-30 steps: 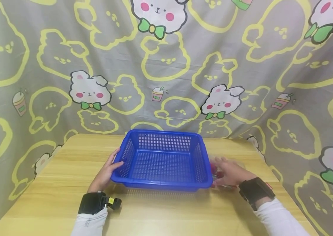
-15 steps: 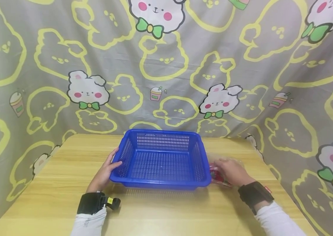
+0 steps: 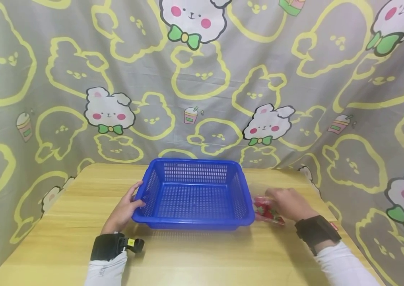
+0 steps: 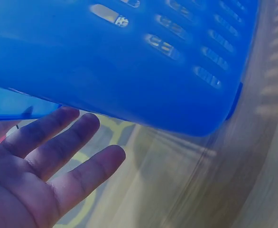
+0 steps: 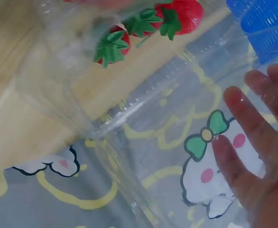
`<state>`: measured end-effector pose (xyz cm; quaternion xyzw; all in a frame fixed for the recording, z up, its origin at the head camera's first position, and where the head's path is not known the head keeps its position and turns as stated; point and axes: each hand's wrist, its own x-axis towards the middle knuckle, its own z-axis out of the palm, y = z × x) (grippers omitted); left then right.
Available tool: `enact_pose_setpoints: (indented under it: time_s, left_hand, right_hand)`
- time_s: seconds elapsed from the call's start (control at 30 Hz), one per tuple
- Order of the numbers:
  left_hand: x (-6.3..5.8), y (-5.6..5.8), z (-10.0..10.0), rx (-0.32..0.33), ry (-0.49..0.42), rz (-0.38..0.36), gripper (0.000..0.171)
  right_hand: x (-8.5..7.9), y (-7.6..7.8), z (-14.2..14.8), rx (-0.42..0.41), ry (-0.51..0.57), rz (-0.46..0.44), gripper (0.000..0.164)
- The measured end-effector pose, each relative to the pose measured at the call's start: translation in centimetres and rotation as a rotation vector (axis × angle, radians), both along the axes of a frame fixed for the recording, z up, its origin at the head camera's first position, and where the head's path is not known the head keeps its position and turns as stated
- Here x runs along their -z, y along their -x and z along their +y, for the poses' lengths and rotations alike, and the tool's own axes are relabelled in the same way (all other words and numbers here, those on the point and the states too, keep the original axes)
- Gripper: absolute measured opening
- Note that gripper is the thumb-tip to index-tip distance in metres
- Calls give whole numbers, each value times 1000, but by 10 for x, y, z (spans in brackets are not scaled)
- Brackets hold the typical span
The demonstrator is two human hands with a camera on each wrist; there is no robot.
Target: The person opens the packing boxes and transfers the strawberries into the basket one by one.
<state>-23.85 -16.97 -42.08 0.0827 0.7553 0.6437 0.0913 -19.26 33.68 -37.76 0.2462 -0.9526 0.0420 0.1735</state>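
Observation:
A blue plastic basket [image 3: 195, 221] with slotted walls stands mid-table, and nothing lies inside it. My left hand [image 3: 121, 212] is at its left rim; in the left wrist view that hand [image 4: 44, 175] has its fingers straight and spread beside the basket wall [image 4: 106, 66]. To the basket's right lies a clear plastic box [image 5: 129, 113] with red strawberries [image 3: 264, 205] and green leaves in it. Beside and over this box is my right hand [image 3: 289, 202]. In the right wrist view its fingers [image 5: 245, 123] are extended behind clear plastic; whether they touch it I cannot tell.
The wooden table [image 3: 187, 262] carries the basket and box. A grey patterned curtain [image 3: 220, 83] hangs behind it and along both sides. Black straps [image 3: 318, 234] sit on both wrists.
My right hand has drawn back to the right, so more strawberries show. The basket has shifted slightly left. My left hand has moved slightly left and its thumb sits less over the rim.

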Motion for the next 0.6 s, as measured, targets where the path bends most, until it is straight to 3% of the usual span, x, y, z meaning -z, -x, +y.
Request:
enact_pose_setpoints:
  time_s: [0.17, 0.23, 0.3, 0.4, 0.47, 0.6]
  left_hand:
    - [-1, -2, -1, -1, 10, -8, 75]
    - [-1, -2, -1, 0, 12, -9, 75]
    - [-1, -2, -1, 2, 8, -10, 75]
    - [1, -1, -2, -2, 0, -6, 76]
    - [1, -1, -2, -2, -8, -5, 76]
    - [0, 0, -1, -6, -14, -2, 76]
  right_hand:
    - [-12, 4, 4, 38, -5, 0, 25]
    - [-17, 10, 7, 27, -14, 114, 33]
    - [-24, 15, 8, 104, 12, 238, 43]
    - [-32, 21, 6, 267, 137, 375, 55]
    - [-36, 20, 2, 373, 224, 358, 57]
    - [-35, 14, -1, 424, 328, 239, 51]
